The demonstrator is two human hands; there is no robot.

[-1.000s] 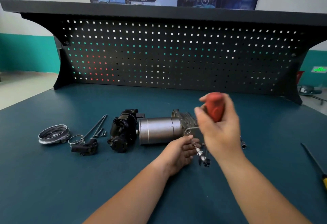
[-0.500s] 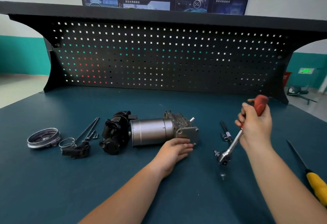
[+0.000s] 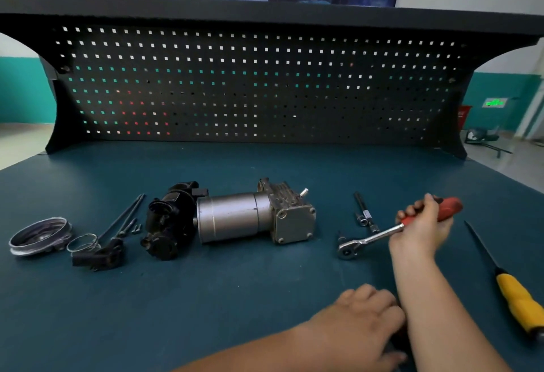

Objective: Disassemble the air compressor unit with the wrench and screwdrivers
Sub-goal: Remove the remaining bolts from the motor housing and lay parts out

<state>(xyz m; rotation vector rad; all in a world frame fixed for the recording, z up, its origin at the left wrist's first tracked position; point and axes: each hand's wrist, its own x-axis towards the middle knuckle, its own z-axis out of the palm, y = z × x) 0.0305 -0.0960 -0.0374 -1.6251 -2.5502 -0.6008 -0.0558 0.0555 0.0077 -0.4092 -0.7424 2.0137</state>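
Observation:
The air compressor [image 3: 232, 216] lies on its side mid-table, a silver cylinder with a black head at its left and a square metal end plate [image 3: 295, 222] at its right. My right hand [image 3: 421, 226] grips the red handle of a ratchet wrench [image 3: 368, 239], right of the compressor and apart from it. The wrench head rests on the mat. My left hand [image 3: 360, 321] sits near the front edge with its fingers curled down beside my right forearm. What is under those fingers is hidden. A yellow-handled screwdriver [image 3: 519, 304] lies at the far right.
Extension bars and small sockets [image 3: 365, 215] lie behind the wrench head. Left of the compressor are long bolts [image 3: 123, 218], a black fitting [image 3: 100, 256], a wire clamp ring [image 3: 84, 242] and a round metal cover [image 3: 38, 236]. A black pegboard [image 3: 259, 86] closes the back.
My right hand carried the wrench away from the end plate to the right and lowered its head to the mat. My left hand left the compressor and moved toward the front edge.

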